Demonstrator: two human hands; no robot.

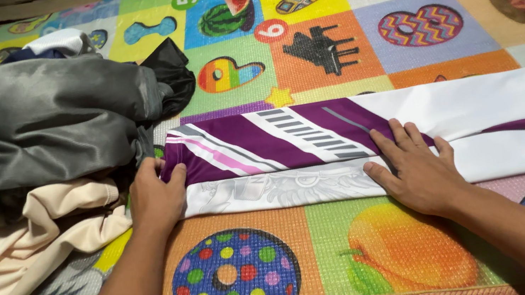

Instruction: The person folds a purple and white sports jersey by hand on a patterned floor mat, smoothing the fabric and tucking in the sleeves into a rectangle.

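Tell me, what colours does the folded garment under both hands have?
The folded garment is purple and white, with pink and grey stripes; the head view shows it.

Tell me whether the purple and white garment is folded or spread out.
Folded. The purple and white garment lies as a long narrow band with layered edges on the play mat, both hands pressing it.

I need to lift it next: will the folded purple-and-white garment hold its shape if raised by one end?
Probably not. The folded purple-and-white sports garment lies flat and thin on the colourful foam play mat, so it likely flops and unfolds. Its smooth sheen suggests slippery fabric. The left hand and right hand press it flat.
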